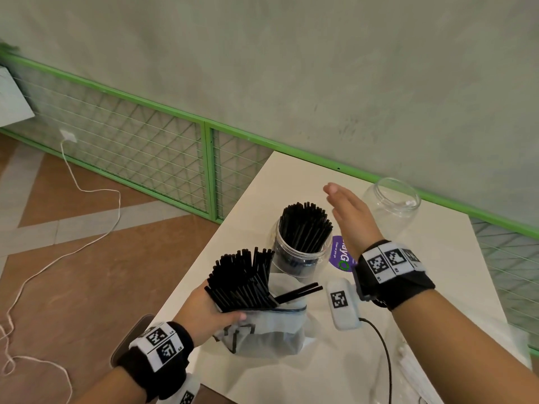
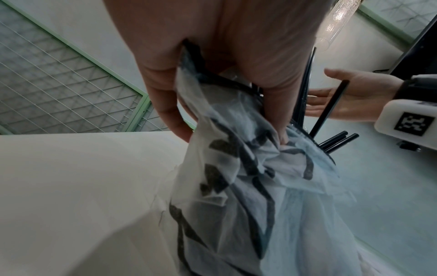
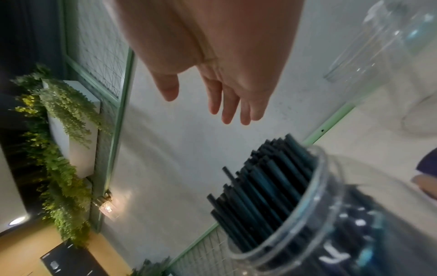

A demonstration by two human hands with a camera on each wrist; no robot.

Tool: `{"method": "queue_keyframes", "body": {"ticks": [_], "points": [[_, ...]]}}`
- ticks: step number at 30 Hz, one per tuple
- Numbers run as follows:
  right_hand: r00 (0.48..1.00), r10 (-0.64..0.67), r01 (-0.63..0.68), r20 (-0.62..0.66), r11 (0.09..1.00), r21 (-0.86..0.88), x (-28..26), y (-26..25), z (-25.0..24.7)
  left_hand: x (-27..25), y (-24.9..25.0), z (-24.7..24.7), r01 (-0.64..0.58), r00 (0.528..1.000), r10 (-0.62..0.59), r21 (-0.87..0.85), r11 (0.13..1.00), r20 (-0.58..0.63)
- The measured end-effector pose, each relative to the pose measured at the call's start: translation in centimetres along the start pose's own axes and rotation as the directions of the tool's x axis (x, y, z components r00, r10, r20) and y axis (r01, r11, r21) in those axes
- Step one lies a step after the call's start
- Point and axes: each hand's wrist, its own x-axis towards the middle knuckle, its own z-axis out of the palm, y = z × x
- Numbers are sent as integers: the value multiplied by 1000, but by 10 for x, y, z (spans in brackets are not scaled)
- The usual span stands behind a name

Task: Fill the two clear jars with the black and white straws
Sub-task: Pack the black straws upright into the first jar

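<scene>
On the desk (image 1: 291, 176), the left hand (image 1: 204, 310) closes its grip round a bundle of black straws (image 1: 242, 275) and the mouth of a crumpled bag (image 1: 268, 330), with 2 or so loose straws poking out. Beside it, jar 1 (image 1: 297, 255) stands packed with black straws. The right hand (image 1: 350, 211) hovers above it, fingers straight, holding nothing. Jar 2 (image 1: 390, 205) looks empty.

— Item one? 
— White table (image 1: 423, 316), with a round purple sticker (image 1: 339, 253) on it and a black cable (image 1: 385, 354) trailing across.
— Surroundings? 
— Green-framed wire mesh fence (image 1: 131, 141) along a pale wall (image 1: 291, 68); white cord (image 1: 87, 185) looping over the brown floor (image 1: 73, 272).
— Greenery? 
— Hanging plants (image 3: 61, 149) on a white planter (image 3: 78, 140), right wrist view.
</scene>
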Motion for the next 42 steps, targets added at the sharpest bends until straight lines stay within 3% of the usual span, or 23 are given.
{"method": "queue_keyframes", "body": {"ticks": [3,5,8,11,15,19,22,24,27,30,35,42], "points": [[1000,-2,-1,-21,991,-134,-16,9,-18,0,-1,-1,-6,1000,6,12,1000,2],[997,54,-36,50,951,-307,-25,20,-24,0,-1,-1,-7,1000,7,20,1000,2],[968,133,-3,214,854,-520,-28,32,-19,0,-1,-1,-8,1000,8,23,1000,2],[946,127,127,299,702,-701,-21,34,-3,0,-3,-1,9,1000,-8,5,1000,-10],[927,60,286,371,529,-799,-9,30,20,-1,0,-1,10,1000,-10,3,1000,-10],[915,80,323,395,439,-838,0,27,25,-1,1,0,-7,1000,7,30,1000,-17],[930,19,292,368,572,-767,-3,16,17,-2,-1,0,2,1000,-2,19,1000,-3],[941,-96,295,323,697,-653,-13,11,6,-2,-3,-1,12,1000,-12,11,1000,2],[943,-288,334,168,817,-471,-41,15,-13,-3,-2,-2,-5,1000,5,4,1000,4],[961,-222,265,163,908,-325,-78,35,-25,-5,2,-1,-31,1000,31,23,999,0],[950,1,119,312,923,-365,-107,79,-18,-7,3,-2,-53,999,53,26,998,-1],[949,-100,222,299,885,-409,-101,75,17,-7,1,0,-45,999,45,38,998,-2]]}}
